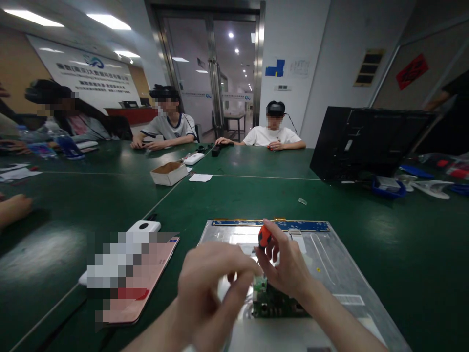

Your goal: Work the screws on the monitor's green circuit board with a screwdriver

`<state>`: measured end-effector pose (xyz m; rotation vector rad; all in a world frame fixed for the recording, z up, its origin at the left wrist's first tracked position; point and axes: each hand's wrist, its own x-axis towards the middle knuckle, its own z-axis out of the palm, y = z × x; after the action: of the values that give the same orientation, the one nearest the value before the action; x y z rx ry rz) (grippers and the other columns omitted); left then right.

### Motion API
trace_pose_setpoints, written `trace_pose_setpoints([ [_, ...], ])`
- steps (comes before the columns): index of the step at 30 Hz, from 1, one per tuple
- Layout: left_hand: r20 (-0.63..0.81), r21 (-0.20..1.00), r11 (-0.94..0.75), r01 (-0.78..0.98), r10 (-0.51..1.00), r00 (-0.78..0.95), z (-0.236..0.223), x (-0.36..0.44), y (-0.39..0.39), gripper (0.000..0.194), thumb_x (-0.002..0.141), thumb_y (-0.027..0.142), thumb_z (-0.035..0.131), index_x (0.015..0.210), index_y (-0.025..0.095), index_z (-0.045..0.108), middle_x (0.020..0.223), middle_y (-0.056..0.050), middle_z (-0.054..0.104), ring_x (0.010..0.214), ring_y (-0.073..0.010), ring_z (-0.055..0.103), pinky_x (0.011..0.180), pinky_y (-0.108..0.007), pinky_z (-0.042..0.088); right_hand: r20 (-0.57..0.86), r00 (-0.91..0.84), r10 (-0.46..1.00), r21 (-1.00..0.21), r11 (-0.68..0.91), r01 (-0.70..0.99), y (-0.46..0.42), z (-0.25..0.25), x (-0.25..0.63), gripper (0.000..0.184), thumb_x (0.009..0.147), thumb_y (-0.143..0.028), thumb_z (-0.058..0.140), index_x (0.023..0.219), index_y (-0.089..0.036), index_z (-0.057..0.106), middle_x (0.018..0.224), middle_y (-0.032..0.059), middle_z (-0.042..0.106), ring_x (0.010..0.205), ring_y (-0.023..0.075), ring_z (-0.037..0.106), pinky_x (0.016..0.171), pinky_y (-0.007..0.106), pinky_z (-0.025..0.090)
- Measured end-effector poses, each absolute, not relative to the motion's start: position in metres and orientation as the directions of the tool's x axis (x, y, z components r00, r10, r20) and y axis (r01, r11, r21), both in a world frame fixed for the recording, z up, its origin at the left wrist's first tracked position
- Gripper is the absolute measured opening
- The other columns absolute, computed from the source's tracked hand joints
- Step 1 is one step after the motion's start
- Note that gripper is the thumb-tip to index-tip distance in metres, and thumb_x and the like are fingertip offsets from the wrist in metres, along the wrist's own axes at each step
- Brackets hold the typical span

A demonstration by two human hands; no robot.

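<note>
Your left hand (212,281) is nearest the camera, blurred, with its fingers curled in and the thumb drawn close to the forefinger; you cannot tell from this view whether anything sits between them. Just beyond it, toward 1 o'clock, your right hand (287,261) pinches an orange-and-black handle (265,237) between thumb and fingers, over the far half of a flat metal panel (344,264) that lies on the green table (256,195) from your 12 round to 1 o'clock. A green circuit board (274,305) lies on that panel at 6 o'clock from your right hand, partly covered by your hands and right forearm. A narrow blue strip (313,226) runs along the panel's 12 o'clock edge. At your 10 to 11 o'clock, a long white device (141,227) lies just beside a pink flat object (161,274), both partly masked by pixelation. Farther off at 11 o'clock stands a small cardboard box (168,174), with a white paper (200,178) near it. A black monitor (366,142) stands at your 1 to 2 o'clock, a blue tray (389,190) near its base. Across the table at 12 o'clock sits a person in a white T-shirt (274,137), and another person (170,124) sits at 11.
</note>
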<state>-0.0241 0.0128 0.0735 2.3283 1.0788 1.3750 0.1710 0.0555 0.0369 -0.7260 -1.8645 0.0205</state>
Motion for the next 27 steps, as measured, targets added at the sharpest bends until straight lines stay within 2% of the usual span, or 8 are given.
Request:
trace_pose_setpoints([
  [3, 0.726, 0.488, -0.759, 0.431, 0.628, 0.282, 0.084, -0.007, 0.054, 0.031, 0.091, 0.022, 0.048, 0.061, 0.019, 0.053, 0.051, 0.004, 0.047, 0.045, -0.0103, 0.044, 0.047, -0.022, 0.032, 0.854, -0.243, 0.461, -0.311, 0.825, 0.473, 0.056, 0.037, 0.171, 0.052, 0.098, -0.022, 0.048, 0.146, -0.023, 0.029, 0.076, -0.0028, 0.060, 0.047, 0.0109, 0.049, 0.042, 0.023, 0.040],
  [5, 0.636, 0.496, -0.736, 0.461, 0.669, 0.384, 0.069, -0.003, 0.068, 0.030, 0.089, 0.019, 0.048, 0.058, 0.018, 0.050, 0.049, 0.005, 0.043, 0.043, -0.0093, 0.039, 0.046, -0.022, 0.026, 0.851, -0.257, 0.458, -0.302, 0.827, 0.474, 0.057, 0.036, 0.172, 0.049, 0.099, -0.024, 0.049, 0.145, -0.024, 0.031, 0.078, -0.0018, 0.061, 0.048, 0.0113, 0.049, 0.043, 0.024, 0.041],
  [7, 0.517, 0.511, -0.717, 0.473, 0.697, 0.497, 0.049, -0.003, 0.072, 0.024, 0.086, 0.017, 0.047, 0.062, 0.018, 0.052, 0.053, 0.004, 0.047, 0.047, -0.0103, 0.042, 0.049, -0.023, 0.027, 0.846, -0.266, 0.461, -0.302, 0.828, 0.473, 0.057, 0.035, 0.173, 0.048, 0.100, -0.025, 0.048, 0.145, -0.024, 0.031, 0.080, -0.0009, 0.062, 0.048, 0.0118, 0.051, 0.043, 0.024, 0.041],
  [10, 0.424, 0.533, -0.707, 0.465, 0.698, 0.577, 0.028, -0.002, 0.073, 0.013, 0.078, 0.012, 0.048, 0.068, 0.018, 0.055, 0.058, 0.003, 0.051, 0.053, -0.0122, 0.044, 0.053, -0.023, 0.029, 0.842, -0.263, 0.471, -0.312, 0.823, 0.474, 0.057, 0.034, 0.174, 0.050, 0.099, -0.024, 0.049, 0.145, -0.022, 0.031, 0.079, -0.0003, 0.062, 0.049, 0.0130, 0.053, 0.043, 0.026, 0.043],
  [15, 0.293, 0.616, -0.668, 0.418, 0.686, 0.666, 0.022, -0.003, 0.078, 0.015, 0.072, 0.008, 0.050, 0.078, 0.017, 0.060, 0.072, 0.000, 0.060, 0.065, -0.0152, 0.052, 0.061, -0.024, 0.036, 0.831, -0.294, 0.472, -0.314, 0.835, 0.453, 0.055, 0.037, 0.175, 0.056, 0.095, -0.016, 0.046, 0.148, -0.018, 0.029, 0.081, 0.0021, 0.064, 0.052, 0.0143, 0.055, 0.045, 0.027, 0.044],
  [19, 0.248, 0.642, -0.658, 0.393, 0.664, 0.706, 0.021, -0.006, 0.080, 0.014, 0.071, 0.005, 0.052, 0.075, 0.016, 0.059, 0.074, -0.001, 0.062, 0.067, -0.0160, 0.054, 0.063, -0.025, 0.038, 0.835, -0.287, 0.470, -0.314, 0.834, 0.453, 0.054, 0.038, 0.175, 0.058, 0.093, -0.014, 0.044, 0.149, -0.017, 0.028, 0.080, 0.0025, 0.065, 0.051, 0.0141, 0.055, 0.043, 0.027, 0.043],
  [23, 0.226, 0.684, -0.635, 0.359, 0.653, 0.723, 0.021, -0.007, 0.080, 0.021, 0.070, 0.004, 0.052, 0.083, 0.016, 0.062, 0.078, -0.001, 0.064, 0.068, -0.0159, 0.055, 0.063, -0.024, 0.039, 0.844, -0.256, 0.472, -0.313, 0.819, 0.480, 0.056, 0.035, 0.174, 0.055, 0.094, -0.017, 0.046, 0.147, -0.020, 0.029, 0.076, -0.0003, 0.063, 0.048, 0.0138, 0.054, 0.042, 0.026, 0.042],
  [27, 0.199, 0.739, -0.577, 0.348, 0.681, 0.705, 0.023, -0.009, 0.081, 0.015, 0.070, 0.006, 0.056, 0.080, 0.016, 0.062, 0.071, 0.001, 0.060, 0.064, -0.0146, 0.052, 0.059, -0.023, 0.039, 0.844, -0.257, 0.470, -0.307, 0.818, 0.487, 0.058, 0.034, 0.174, 0.052, 0.096, -0.020, 0.047, 0.145, -0.022, 0.030, 0.074, -0.0023, 0.060, 0.047, 0.0128, 0.052, 0.042, 0.026, 0.040],
])
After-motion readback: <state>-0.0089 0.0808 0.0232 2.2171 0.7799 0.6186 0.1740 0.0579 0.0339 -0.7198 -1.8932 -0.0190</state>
